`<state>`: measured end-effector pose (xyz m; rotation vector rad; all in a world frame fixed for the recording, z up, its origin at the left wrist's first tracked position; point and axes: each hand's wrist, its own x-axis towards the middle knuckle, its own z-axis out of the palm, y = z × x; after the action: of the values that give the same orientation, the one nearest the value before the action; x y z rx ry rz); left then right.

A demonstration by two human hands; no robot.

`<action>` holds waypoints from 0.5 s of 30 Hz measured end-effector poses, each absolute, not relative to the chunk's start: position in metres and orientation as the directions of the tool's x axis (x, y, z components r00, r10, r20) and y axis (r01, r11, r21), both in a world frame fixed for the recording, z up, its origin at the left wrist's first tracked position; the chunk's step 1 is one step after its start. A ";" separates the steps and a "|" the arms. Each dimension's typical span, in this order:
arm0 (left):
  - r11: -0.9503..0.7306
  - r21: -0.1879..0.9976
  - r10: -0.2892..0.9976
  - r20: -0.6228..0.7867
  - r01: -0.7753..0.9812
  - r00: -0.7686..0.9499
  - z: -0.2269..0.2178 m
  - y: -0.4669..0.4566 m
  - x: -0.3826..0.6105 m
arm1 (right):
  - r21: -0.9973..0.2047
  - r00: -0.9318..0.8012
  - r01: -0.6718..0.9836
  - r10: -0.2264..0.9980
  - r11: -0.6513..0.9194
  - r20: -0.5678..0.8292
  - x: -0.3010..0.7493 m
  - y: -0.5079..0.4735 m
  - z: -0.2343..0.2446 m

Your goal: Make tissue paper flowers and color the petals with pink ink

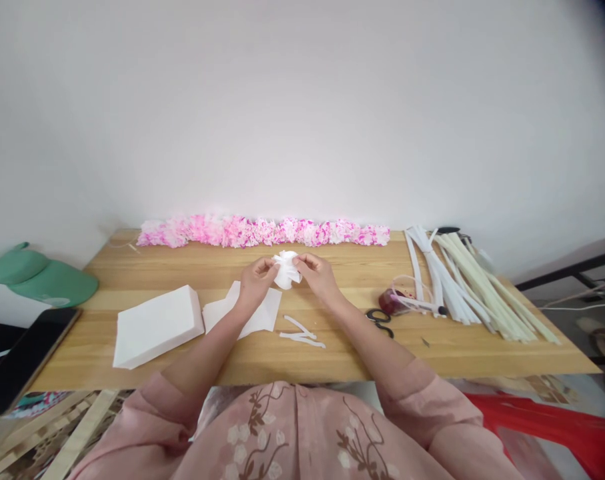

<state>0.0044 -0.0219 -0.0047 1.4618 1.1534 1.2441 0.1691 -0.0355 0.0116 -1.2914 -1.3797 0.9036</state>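
A white tissue paper flower (286, 271) is held up over the middle of the table, its layers fanned out. My left hand (258, 280) pinches its left edge between thumb and fingers. On the opposite edge, my right hand (316, 272) pinches the paper in the same way. Loose white paper sheets (267, 310) lie under and beside my left forearm. Just left of them is a thick stack of white paper (157, 325). Several short white strips (302, 339) rest on the wood between my forearms.
Pink and white paper flowers (262, 231) line the wall. To the right are black scissors (380, 321), a dark red container (393, 301), white strips (435, 277) and cream strips (487, 287). A phone (32, 357) and a green cap (42, 275) are at the left.
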 end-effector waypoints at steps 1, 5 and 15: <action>-0.214 0.965 0.976 0.206 0.150 0.071 -0.003 -0.023 0.004 | -0.952 0.062 0.261 0.981 0.159 0.181 0.169 -0.036 0.012; -0.327 0.892 0.945 0.307 0.312 0.112 0.005 -0.030 0.005 | -0.863 0.050 0.465 0.967 0.200 0.251 0.169 -0.037 0.012; -0.171 0.984 0.984 0.169 0.054 0.051 -0.003 -0.021 0.001 | -0.973 0.139 0.153 0.971 0.170 0.192 0.172 -0.033 0.012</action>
<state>0.0010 -0.0208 -0.0027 1.3994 1.1321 1.2708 0.1722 -0.0327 0.0121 -1.2410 -1.2753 0.8923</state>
